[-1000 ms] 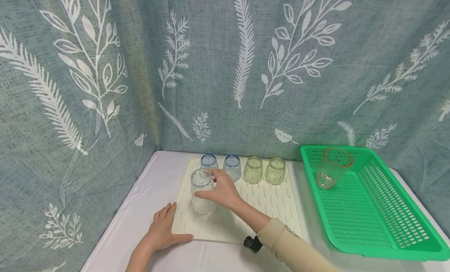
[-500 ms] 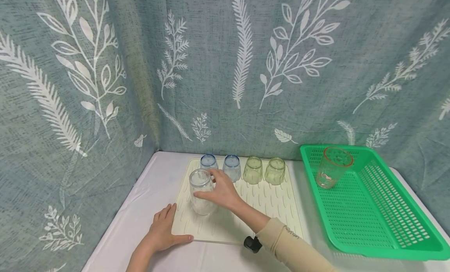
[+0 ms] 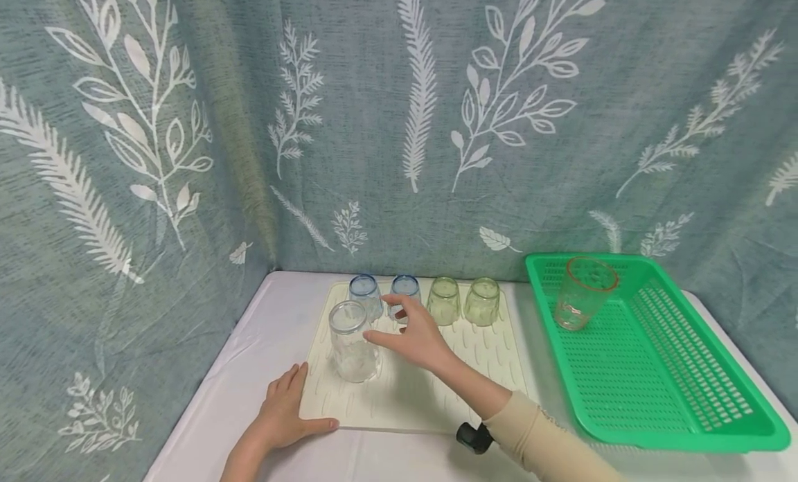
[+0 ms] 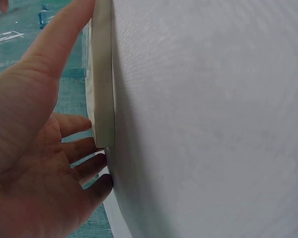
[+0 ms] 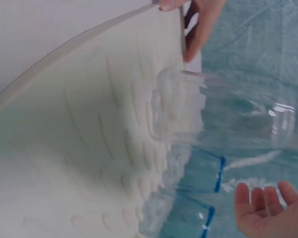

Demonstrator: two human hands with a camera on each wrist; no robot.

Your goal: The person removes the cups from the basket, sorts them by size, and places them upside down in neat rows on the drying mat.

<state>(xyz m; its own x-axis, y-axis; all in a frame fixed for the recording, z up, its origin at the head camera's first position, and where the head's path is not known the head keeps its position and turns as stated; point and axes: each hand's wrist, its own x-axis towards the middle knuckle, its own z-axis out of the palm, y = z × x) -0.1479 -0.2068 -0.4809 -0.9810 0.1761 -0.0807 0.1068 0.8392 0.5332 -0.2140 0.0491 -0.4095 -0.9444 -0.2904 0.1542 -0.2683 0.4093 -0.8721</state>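
A tall clear drinking glass [image 3: 353,347] stands on the left part of a cream ridged drying mat [image 3: 430,406]. My right hand [image 3: 416,333] is just to its right, thumb and fingers spread and holding nothing; the right wrist view shows a gap between this hand [image 5: 270,213] and the glass [image 5: 228,111]. At the mat's front left corner rests my left hand [image 3: 280,416], its fingers along the left side and its thumb at the front edge. In the left wrist view the fingers of that hand [image 4: 35,144] touch the mat's edge [image 4: 103,109].
Behind the tall glass, two blue-rimmed glasses [image 3: 365,298] and two green glasses [image 3: 444,303] form a row along the mat's back. To the right, a green plastic basket [image 3: 679,442] holds one red-rimmed glass [image 3: 582,298]. A patterned curtain [image 3: 374,122] hangs behind.
My right hand has let go of the tall clear glass and moved off to its right. The glass stays standing on the mat. My left hand keeps its place at the corner.
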